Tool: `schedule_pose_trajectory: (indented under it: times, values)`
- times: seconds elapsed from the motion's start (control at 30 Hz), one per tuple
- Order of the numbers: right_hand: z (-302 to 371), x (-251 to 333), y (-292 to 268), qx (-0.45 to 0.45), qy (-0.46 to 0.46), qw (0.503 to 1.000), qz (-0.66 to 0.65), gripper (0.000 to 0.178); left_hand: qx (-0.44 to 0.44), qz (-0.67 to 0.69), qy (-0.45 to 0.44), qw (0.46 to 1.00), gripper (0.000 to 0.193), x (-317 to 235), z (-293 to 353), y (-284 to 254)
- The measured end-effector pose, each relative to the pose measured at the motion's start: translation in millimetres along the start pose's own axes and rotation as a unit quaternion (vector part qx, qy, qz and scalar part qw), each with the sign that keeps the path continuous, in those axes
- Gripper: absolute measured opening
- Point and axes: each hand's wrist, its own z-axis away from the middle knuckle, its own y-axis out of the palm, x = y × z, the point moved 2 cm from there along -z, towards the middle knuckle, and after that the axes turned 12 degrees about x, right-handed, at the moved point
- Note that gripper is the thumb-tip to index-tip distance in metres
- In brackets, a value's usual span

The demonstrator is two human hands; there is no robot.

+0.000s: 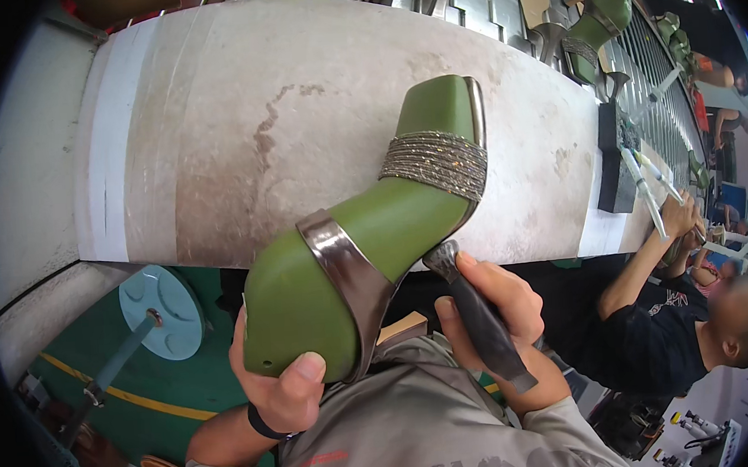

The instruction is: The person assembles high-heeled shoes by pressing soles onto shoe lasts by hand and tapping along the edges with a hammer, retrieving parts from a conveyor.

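A green shoe last (295, 287) carries a high-heeled sandal with a glossy dark bronze strap (338, 252) and a band of glittery cords (435, 167). My left hand (285, 391) is closed around the heel end of the last, thumb pressed on its top. The toe end reaches out over the worktable. In my right hand (500, 303) is a hand tool with a thick, dark grey handle (489, 325). Its rounded end is beside the sole edge, near the middle of the last; contact cannot be made out. Part of the heel (402, 329) shows below the last.
A pale, stained worktable (235, 113) spans the front. Behind it a metal slat conveyor (484, 4) bears more sandals and another green last (605, 9). A black holder (616, 160) with white-handled brushes stands right, near a co-worker (658, 326). A blue round stool (163, 313) is at left.
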Motion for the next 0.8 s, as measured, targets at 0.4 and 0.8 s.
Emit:
schedule_pose_trajectory:
  times: [0.4, 0.8]
  values:
    - [-21.1, -2.2, -39.4, 0.036, 0.035, 0.99, 0.13, 0.041, 0.012, 0.015, 0.008, 1.0, 0.065, 0.7, -8.1, 2.1]
    - [41.2, 120.9, -205.9, 0.047, -0.384, 0.922, -0.019, 0.019, -0.07, -0.088, 0.159, 0.981, 0.052, -96.6, -96.1, 18.0]
